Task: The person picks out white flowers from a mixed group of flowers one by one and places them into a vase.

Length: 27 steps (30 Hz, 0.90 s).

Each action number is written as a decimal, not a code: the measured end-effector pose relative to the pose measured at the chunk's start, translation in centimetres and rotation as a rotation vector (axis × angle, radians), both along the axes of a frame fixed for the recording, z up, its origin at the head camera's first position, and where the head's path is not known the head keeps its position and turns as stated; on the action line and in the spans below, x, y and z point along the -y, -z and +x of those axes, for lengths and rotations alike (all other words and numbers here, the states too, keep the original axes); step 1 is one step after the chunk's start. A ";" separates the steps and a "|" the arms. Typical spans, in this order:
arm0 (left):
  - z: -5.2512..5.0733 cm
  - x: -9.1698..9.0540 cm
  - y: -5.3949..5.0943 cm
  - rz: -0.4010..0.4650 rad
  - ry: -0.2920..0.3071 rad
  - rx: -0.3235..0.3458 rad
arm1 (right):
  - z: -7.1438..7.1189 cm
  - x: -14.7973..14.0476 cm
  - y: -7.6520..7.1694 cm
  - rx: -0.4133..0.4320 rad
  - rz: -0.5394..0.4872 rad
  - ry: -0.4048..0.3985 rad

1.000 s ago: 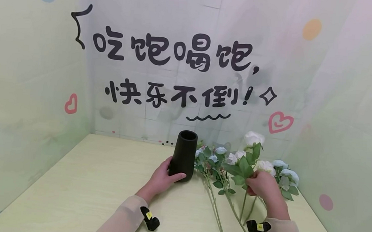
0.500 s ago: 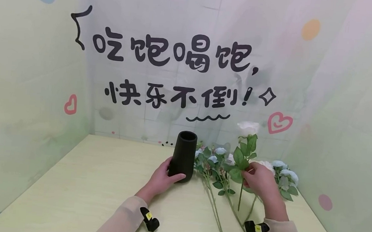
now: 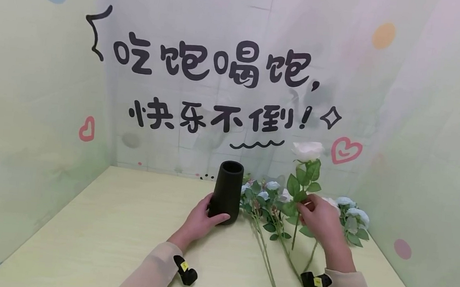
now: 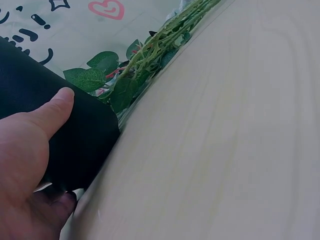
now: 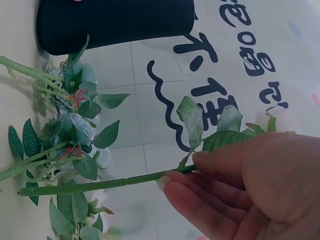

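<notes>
A black vase (image 3: 227,193) stands upright on the table, its round mouth facing up. My left hand (image 3: 200,218) grips its lower part, the thumb across the front, as the left wrist view also shows on the dark vase wall (image 4: 85,130). My right hand (image 3: 321,220) pinches the green stem of a white rose (image 3: 308,150), which it holds upright, to the right of the vase. In the right wrist view the stem (image 5: 110,186) sits between thumb and fingertips, and its cut end hangs free of the table.
Pale blue flower sprays (image 3: 264,192) lie right of the vase, their long stems (image 3: 265,259) pointing toward me. More blue flowers (image 3: 357,216) lie beyond my right hand, with white blooms partly hidden behind it. A printed backdrop (image 3: 223,21) encloses the pale wooden table (image 3: 97,236).
My right hand has lifted the white rose and shifted slightly left, so its bloom stands higher and its stem end has risen. The left hand and the vase have stayed put.
</notes>
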<state>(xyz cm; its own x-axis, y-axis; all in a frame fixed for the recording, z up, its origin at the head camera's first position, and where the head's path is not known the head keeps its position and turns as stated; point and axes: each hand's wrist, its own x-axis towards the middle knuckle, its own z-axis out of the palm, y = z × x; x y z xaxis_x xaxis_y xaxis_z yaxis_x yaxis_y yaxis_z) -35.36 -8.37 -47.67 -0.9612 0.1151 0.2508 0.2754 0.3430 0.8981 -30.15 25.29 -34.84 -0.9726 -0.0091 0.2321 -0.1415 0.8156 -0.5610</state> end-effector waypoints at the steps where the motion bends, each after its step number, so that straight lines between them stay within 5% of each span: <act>1: 0.0 0.0 0.0 0.001 -0.001 -0.003 | 0.0 0.1 0.0 -0.008 -0.002 -0.005; 12: -0.3 0.1 -0.7 0.010 0.000 -0.011 | -0.2 1.1 -0.2 -0.076 -0.002 -0.016; 27: 0.3 0.0 -0.2 0.008 -0.009 -0.003 | 0.2 1.4 -0.1 -0.056 0.014 -0.033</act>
<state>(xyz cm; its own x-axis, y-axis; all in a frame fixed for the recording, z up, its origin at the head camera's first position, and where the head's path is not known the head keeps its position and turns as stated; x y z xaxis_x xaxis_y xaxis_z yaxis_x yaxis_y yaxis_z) -35.03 -8.40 -47.51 -0.9614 0.1044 0.2545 0.2749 0.3388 0.8998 -29.91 23.85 -34.79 -0.9573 -0.0444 0.2858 -0.1992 0.8177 -0.5400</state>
